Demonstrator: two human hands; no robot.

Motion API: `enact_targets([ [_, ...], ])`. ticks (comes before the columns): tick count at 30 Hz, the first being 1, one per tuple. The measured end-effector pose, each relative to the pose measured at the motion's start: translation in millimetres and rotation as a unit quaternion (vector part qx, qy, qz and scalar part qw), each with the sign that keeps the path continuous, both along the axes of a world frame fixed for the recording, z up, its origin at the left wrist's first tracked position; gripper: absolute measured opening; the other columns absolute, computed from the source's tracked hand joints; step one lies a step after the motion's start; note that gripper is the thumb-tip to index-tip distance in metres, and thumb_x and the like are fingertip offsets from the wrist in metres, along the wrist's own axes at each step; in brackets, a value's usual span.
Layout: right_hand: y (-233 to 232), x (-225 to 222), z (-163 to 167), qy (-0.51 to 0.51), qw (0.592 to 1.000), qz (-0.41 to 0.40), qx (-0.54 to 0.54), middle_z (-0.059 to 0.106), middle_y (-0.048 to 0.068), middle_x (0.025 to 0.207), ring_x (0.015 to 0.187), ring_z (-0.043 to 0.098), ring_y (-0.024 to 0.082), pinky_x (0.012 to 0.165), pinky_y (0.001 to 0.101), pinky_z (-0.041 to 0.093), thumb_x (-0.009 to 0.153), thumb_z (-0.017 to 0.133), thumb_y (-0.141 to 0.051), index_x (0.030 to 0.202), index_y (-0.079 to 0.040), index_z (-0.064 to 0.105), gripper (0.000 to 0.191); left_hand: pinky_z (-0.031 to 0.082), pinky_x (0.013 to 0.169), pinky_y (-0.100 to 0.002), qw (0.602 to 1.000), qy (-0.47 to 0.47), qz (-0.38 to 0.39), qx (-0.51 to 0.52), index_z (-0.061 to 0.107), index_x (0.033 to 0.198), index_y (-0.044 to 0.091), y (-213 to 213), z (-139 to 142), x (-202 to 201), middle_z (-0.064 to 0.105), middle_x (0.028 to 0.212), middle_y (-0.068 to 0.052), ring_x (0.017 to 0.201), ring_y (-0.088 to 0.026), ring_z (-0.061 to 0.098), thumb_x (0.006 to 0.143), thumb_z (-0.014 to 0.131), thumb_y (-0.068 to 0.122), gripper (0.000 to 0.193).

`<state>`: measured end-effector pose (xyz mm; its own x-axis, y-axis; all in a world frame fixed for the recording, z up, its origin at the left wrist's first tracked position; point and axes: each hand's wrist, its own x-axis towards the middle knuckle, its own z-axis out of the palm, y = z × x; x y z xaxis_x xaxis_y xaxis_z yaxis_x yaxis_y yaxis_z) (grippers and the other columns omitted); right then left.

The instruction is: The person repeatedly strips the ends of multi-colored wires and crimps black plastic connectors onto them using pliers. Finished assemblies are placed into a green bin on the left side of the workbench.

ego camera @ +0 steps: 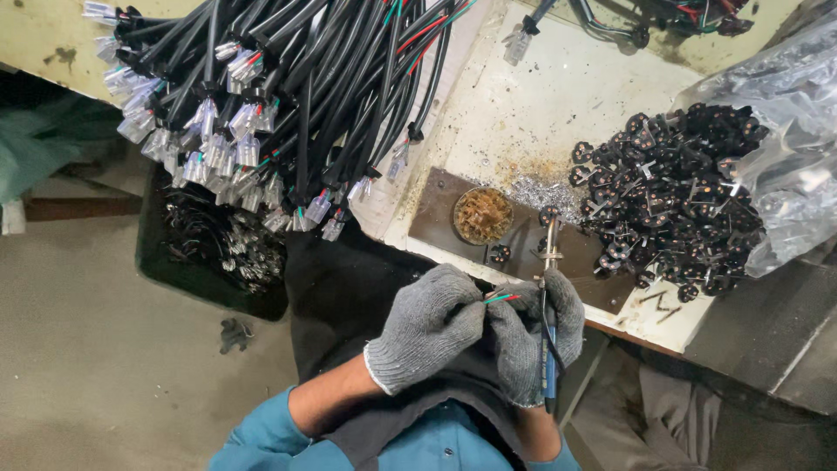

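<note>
Both hands are in grey knit gloves, down at about 6 o'clock in the view. The left hand [429,327] is curled nearly shut, pinching a few thin wires [501,298], red and green ones showing, between thumb and fingertips. The right hand [536,336] is touching it on the 3 o'clock side, fingers closed round the wire ends too, and it also has a soldering iron [548,305] gripped along the palm, tip pointing up toward 12 o'clock.

Just past the iron tip there's a dark brown board [440,214] on the bench, with a small round tin of brownish flux or wool [482,215] sitting on it at roughly 12 o'clock from the hands. A little black plug insert [500,254] lies just beside the tin.

Out at 2 o'clock is a big heap of black plug inserts [671,192] spilling from a clear plastic bag [785,131].

Further off at 11 o'clock, a thick bundle of black cables [305,87] hangs over the bench edge, ends fitted with clear connectors [218,148]. Below those, a dark bin [209,253] on the floor.
</note>
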<state>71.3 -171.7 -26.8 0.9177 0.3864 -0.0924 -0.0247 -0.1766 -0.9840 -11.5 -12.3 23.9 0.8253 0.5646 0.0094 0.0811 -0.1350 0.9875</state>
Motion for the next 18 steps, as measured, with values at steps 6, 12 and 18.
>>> enact_targets([
  [6, 9.6, -18.5, 9.7, -0.116, 0.992, 0.019, 0.047, 0.071, 0.009, 0.110, 0.099, 0.071, 0.016, 0.091, 0.0319, 0.061, 0.090, 0.077, 0.007, 0.150, -0.003, 0.041, 0.070, 0.055, 0.070, -0.035, 1.000, 0.012, 0.019, 0.009, 0.066, 0.095, 0.004, 1.7, -4.8, -0.1, 0.064, 0.087, -0.011, 0.077, -0.026, 0.066, 0.090, 0.073, 0.007, 0.009],
  [12, 10.3, -12.8, 26.2, -0.015, 0.991, 0.008, 0.135, 0.072, 0.016, 0.105, 0.091, 0.071, 0.019, 0.084, 0.0321, 0.058, 0.093, 0.079, -0.004, 0.142, -0.010, 0.052, 0.057, 0.055, 0.069, -0.032, 0.999, 0.008, -0.009, -0.039, 0.068, 0.092, 0.004, 11.1, -2.1, -2.9, 0.067, 0.086, -0.009, 0.076, -0.020, 0.068, 0.089, 0.074, 0.009, 0.009],
  [18, 9.1, 25.3, 12.3, -0.010, 0.984, 0.124, 0.125, 0.069, 0.018, 0.111, 0.089, 0.070, 0.021, 0.085, 0.0354, 0.060, 0.101, 0.073, -0.010, 0.143, -0.006, 0.050, 0.048, 0.053, 0.066, -0.031, 0.992, 0.002, -0.084, -0.091, 0.069, 0.089, 0.004, 12.2, 2.1, -5.3, 0.065, 0.080, -0.007, 0.069, -0.018, 0.065, 0.089, 0.076, 0.011, 0.010],
])
